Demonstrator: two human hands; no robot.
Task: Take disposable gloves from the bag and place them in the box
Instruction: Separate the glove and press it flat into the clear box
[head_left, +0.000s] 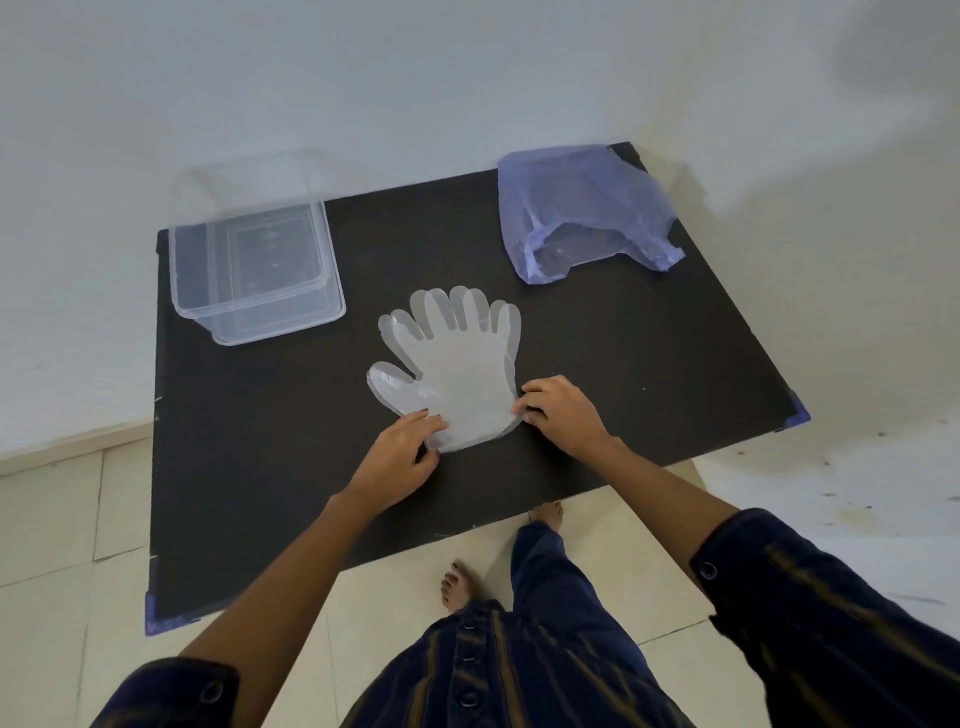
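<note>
Left hand: fingers loosely spread and lying flat, fingertips pressing the near left corner of the gloves' cuff; thumb tucked at the cuff's near edge. Right hand: fingers curled, tips pinching the right edge of the same cuff. Neither hand lifts anything clear of the surface.

Gloves: a flat stack of thin, translucent, slightly wrinkled plastic gloves at the middle of the table, fingers pointing far, thumb to the left. Offset outlines show at least two layers; the exact count cannot be told.

Box: one clear rigid plastic container, rectangular with rounded corners and a lipped rim, open at the top, standing at the far left of the table, well apart from the gloves.

Bag: one thin, crinkled, bluish-purple plastic bag at the far right, mouth facing near and gaping.

The table is a dark, matt, rectangular board with purple tape on its corners. Both sleeves are dark blue with brown stripes.
</note>
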